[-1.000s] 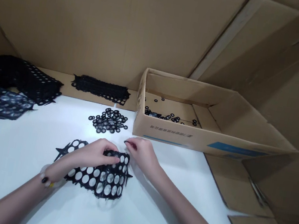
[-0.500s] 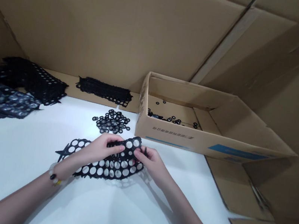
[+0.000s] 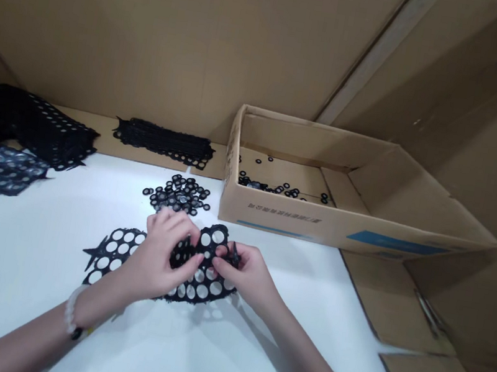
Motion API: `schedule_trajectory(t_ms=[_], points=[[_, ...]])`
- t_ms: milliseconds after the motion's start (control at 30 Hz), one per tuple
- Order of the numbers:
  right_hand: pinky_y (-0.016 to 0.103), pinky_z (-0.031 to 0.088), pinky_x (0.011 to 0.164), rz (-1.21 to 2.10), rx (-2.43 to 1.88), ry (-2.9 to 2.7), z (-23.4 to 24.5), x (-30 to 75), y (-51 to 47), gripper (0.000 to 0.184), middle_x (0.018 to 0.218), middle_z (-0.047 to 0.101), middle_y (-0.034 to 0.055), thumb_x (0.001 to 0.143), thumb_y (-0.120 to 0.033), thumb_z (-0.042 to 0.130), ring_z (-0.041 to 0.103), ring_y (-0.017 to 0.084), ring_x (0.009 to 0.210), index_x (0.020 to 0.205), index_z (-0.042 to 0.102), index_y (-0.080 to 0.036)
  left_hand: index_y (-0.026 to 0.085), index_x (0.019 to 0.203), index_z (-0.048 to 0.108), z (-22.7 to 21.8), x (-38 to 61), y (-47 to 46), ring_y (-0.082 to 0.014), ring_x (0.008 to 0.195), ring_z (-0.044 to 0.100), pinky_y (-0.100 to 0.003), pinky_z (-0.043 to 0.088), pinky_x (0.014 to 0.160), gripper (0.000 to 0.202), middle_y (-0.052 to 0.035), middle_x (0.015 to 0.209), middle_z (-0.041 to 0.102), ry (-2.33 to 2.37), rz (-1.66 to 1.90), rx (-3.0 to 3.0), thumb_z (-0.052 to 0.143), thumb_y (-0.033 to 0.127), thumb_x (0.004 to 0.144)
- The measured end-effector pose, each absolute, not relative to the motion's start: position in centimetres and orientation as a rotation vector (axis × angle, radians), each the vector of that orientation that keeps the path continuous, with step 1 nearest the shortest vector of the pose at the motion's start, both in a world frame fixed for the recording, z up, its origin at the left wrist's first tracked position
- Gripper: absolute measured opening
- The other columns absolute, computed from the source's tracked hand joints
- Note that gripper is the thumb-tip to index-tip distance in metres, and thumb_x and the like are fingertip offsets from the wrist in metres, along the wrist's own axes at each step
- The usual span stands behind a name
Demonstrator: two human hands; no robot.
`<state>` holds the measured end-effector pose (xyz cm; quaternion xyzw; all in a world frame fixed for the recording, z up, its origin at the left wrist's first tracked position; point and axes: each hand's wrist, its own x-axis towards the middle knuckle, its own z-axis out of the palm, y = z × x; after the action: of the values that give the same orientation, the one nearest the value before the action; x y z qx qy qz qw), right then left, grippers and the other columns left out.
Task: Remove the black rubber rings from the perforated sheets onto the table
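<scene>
A black perforated sheet (image 3: 117, 256), a punched web full of round holes with spiky torn ends, lies partly lifted on the white table (image 3: 3, 273). My left hand (image 3: 160, 254) pinches its middle from above. Close beside it, my right hand (image 3: 242, 270) grips the sheet's right end between thumb and fingers. Parts of the sheet are hidden under both hands. Just beyond my fingertips lies a loose pile of small black rings (image 3: 176, 193). A beaded bracelet (image 3: 72, 309) circles my left wrist.
An open cardboard box (image 3: 281, 216) stands at the far right of the table, with several black rings (image 3: 271, 186) on its floor. Stacks of black perforated sheets (image 3: 27, 123) lie at the far left, another strip (image 3: 164, 141) lies behind, and cardboard lines the surroundings.
My hands have come closer together and both now pinch the sheet, its right end raised off the table. A second earlier, only my left hand rested on it. The view has shifted slightly.
</scene>
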<state>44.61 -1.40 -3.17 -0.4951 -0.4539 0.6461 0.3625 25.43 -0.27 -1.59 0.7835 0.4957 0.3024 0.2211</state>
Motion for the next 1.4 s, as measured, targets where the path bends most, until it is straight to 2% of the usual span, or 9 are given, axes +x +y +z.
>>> schedule_trajectory(t_ms=[100, 300, 600, 767, 967, 1067, 1200, 1300, 1400], points=[[0.023, 0.039, 0.055, 1.623, -1.245, -1.212, -3.3, 44.5, -1.6, 0.026, 0.056, 0.059, -0.0030, 0.064, -0.035, 0.072, 0.052, 0.012, 0.053, 0.071, 0.054, -0.017, 0.021, 0.079, 0.050, -1.2, 25.6, -1.0, -0.0231, 0.087, 0.044, -0.039, 0.029, 0.076, 0.008, -0.0022, 0.079, 0.058, 1.206, 0.672, 2.354, 0.052, 0.028, 0.082], [0.021, 0.034, 0.053, 1.345, -1.289, -1.480, -3.0, 44.2, -2.0, 0.010, 0.060, 0.052, -0.0031, 0.067, -0.022, 0.061, 0.045, 0.011, 0.057, 0.063, 0.054, -0.016, 0.019, 0.071, 0.047, -1.7, 26.0, -1.5, -0.0220, 0.082, 0.046, -0.041, 0.026, 0.075, 0.015, -0.0006, 0.069, 0.059, 1.214, 0.639, 2.415, 0.050, 0.028, 0.083], [0.021, 0.042, 0.058, 1.033, -1.218, -1.775, -3.0, 43.4, -2.9, 0.009, 0.061, 0.058, -0.0017, 0.072, -0.018, 0.057, 0.051, 0.012, 0.057, 0.063, 0.057, -0.017, 0.018, 0.062, 0.046, -1.9, 26.8, -1.5, -0.0206, 0.077, 0.049, -0.041, 0.028, 0.075, 0.013, 0.0006, 0.064, 0.058, 1.310, 0.515, 2.242, 0.051, 0.021, 0.073], [0.021, 0.041, 0.056, 1.057, -1.258, -1.694, -3.3, 43.2, -3.0, 0.004, 0.060, 0.056, -0.0021, 0.068, -0.017, 0.055, 0.049, 0.011, 0.055, 0.064, 0.056, -0.017, 0.018, 0.061, 0.044, -2.2, 26.7, -1.3, -0.0201, 0.078, 0.048, -0.040, 0.030, 0.075, 0.014, 0.0005, 0.064, 0.053, 1.291, 0.487, 2.145, 0.045, 0.020, 0.075], [0.020, 0.037, 0.053, 1.359, -1.243, -1.385, -3.4, 43.2, -2.8, 0.005, 0.061, 0.049, -0.0036, 0.064, -0.020, 0.054, 0.043, 0.010, 0.057, 0.066, 0.049, -0.018, 0.018, 0.061, 0.042, -2.2, 26.4, -1.0, -0.0190, 0.074, 0.045, -0.035, 0.034, 0.072, 0.012, 0.0007, 0.061, 0.049, 1.224, 0.659, 2.041, 0.040, 0.016, 0.073], [0.021, 0.039, 0.057, 1.443, -1.177, -1.327, -3.4, 43.3, -2.7, 0.004, 0.063, 0.050, -0.0028, 0.063, -0.019, 0.051, 0.045, 0.011, 0.060, 0.067, 0.049, -0.018, 0.018, 0.062, 0.045, -2.1, 26.3, -0.9, -0.0186, 0.073, 0.045, -0.034, 0.035, 0.070, 0.012, 0.0001, 0.061, 0.050, 1.184, 0.713, 2.036, 0.041, 0.015, 0.073], [0.022, 0.035, 0.057, 1.395, -1.161, -1.418, -3.4, 43.3, -2.7, 0.003, 0.063, 0.047, -0.0033, 0.068, -0.020, 0.051, 0.042, 0.011, 0.060, 0.069, 0.050, -0.017, 0.018, 0.067, 0.048, -2.2, 26.4, -1.1, -0.0187, 0.074, 0.044, -0.034, 0.035, 0.070, 0.016, -0.0011, 0.064, 0.053, 1.120, 0.693, 2.180, 0.040, 0.016, 0.080], [0.022, 0.033, 0.055, 1.311, -1.228, -1.542, -3.6, 43.4, -2.7, 0.012, 0.061, 0.044, -0.0038, 0.075, -0.026, 0.054, 0.039, 0.011, 0.058, 0.068, 0.048, -0.017, 0.017, 0.067, 0.049, -2.4, 26.4, -1.3, -0.0196, 0.076, 0.044, -0.036, 0.033, 0.072, 0.019, -0.0020, 0.065, 0.055, 1.086, 0.682, 2.354, 0.041, 0.018, 0.084], [0.023, 0.034, 0.056, 1.247, -1.301, -1.562, -4.0, 43.5, -2.7, 0.014, 0.060, 0.045, -0.0033, 0.077, -0.026, 0.051, 0.040, 0.011, 0.058, 0.067, 0.047, -0.018, 0.017, 0.066, 0.049, -2.6, 26.3, -1.4, -0.0199, 0.077, 0.043, -0.035, 0.033, 0.072, 0.021, -0.0020, 0.064, 0.054, 1.112, 0.706, 2.389, 0.041, 0.018, 0.085]])
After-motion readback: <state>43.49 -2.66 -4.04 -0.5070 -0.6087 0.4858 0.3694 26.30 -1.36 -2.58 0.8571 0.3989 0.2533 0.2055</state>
